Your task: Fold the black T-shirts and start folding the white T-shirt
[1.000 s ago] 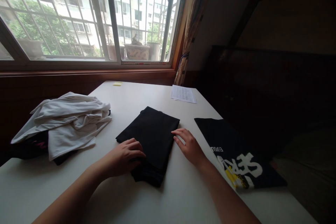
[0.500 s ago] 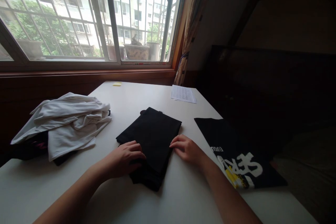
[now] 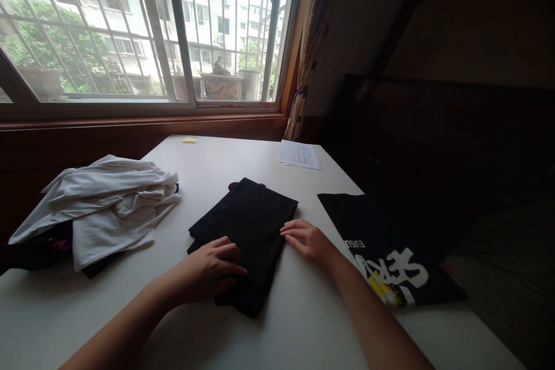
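Note:
A folded black garment [image 3: 255, 222] lies in the middle of the white table, its layers showing along the near edge. My left hand [image 3: 219, 266] rests on the garment's near left part, fingers loosely bent and slightly apart on the cloth. At the right edge, my right hand [image 3: 307, 243] touches the fold with its fingertips, fingers stretched out and a little apart. Neither hand visibly grips the cloth. A small dark round piece [image 3: 233, 186] peeks out behind the garment's far edge.
On the left is a heap of white cloth [image 3: 117, 202] over dark cloth [image 3: 39, 248]. A dark printed garment [image 3: 390, 260] lies at the table's right edge. Papers [image 3: 300, 155] and a yellow note [image 3: 190, 140] lie at the far end, below a barred window [image 3: 208, 29].
My left hand has slid slightly right over the black garment. My right hand's fingers have loosened from a closer pinch at the edge. The whole view has shifted a little.

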Demonstrator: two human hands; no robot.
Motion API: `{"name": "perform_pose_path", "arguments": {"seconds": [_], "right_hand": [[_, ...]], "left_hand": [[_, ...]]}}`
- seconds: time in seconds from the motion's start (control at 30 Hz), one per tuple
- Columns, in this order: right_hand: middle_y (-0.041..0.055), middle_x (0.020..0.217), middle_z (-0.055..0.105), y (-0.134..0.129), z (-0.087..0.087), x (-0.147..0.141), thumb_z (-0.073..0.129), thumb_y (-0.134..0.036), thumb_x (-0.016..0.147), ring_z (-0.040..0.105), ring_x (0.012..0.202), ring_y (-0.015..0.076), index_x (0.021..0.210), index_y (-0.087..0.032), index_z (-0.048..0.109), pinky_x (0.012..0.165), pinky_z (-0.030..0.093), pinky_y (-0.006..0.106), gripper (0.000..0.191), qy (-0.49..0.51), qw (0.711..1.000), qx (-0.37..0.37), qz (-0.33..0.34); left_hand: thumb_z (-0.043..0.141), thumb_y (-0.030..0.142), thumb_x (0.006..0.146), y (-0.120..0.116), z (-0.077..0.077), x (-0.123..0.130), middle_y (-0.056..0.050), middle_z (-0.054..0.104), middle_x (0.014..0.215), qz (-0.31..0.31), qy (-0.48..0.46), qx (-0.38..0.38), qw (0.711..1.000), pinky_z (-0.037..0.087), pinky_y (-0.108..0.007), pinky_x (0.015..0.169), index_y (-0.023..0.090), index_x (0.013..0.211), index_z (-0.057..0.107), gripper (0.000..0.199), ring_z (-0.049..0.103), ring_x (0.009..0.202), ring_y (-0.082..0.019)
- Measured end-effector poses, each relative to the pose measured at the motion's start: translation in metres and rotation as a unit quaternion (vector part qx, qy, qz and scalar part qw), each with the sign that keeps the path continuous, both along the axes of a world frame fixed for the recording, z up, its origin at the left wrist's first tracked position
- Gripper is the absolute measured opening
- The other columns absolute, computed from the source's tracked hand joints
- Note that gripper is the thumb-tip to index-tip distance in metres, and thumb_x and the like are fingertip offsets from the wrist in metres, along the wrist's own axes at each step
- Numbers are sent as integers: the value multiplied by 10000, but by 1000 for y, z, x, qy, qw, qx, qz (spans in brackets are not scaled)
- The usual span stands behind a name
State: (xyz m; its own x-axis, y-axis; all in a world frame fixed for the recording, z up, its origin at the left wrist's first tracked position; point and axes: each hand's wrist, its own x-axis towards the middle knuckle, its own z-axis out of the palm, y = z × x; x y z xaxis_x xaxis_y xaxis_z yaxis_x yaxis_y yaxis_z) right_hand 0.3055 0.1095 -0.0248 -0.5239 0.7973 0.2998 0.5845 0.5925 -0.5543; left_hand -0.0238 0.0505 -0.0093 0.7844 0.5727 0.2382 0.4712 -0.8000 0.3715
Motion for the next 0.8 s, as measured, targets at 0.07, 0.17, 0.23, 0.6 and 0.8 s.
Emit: {"name": "perform_pose_path", "arguments": {"seconds": [0.07,0.17,0.23,0.6,0.8], "right_hand": [[53,1192,722,7,-8,6,522,-308,974,581,1236,226,1134,-249,750,1099,455,415,284,-20,998,25,-49],[56,1346,656,16,-22,14,446,-370,1002,480,1363,256,1274,-232,683,1166,374,469,386,-86,987,49,-130],[57,1450,575,21,-31,18,410,-409,1007,411,1422,278,1376,-225,606,1183,337,499,457,-127,973,43,-190],[21,1621,336,16,-27,-4,288,-520,1036,226,1519,219,1542,-251,375,1238,208,482,580,-163,983,14,-86],[59,1639,282,23,-38,10,253,-552,1030,208,1522,289,1557,-232,347,1221,163,566,624,-184,949,-15,-256]], "left_hand": [[669,223,906,-1,1,0,-48,639,1055,-3,0,-6,1000,520,-329,877,314,1194,708,304,572,961,-200],[666,223,906,-1,2,0,-50,640,1053,-4,-3,-8,1000,520,-334,877,310,1187,712,298,574,955,-201],[672,220,900,-2,1,0,-51,640,1051,-6,-7,-9,1000,519,-334,875,308,1183,712,299,575,953,-201],[684,202,883,-3,1,1,-51,631,1028,-6,-18,-8,1000,516,-321,861,301,1159,710,294,574,938,-196],[692,206,873,-3,1,1,-48,630,1037,-7,-16,-21,1000,516,-332,873,313,1157,711,304,575,941,-199]]}}
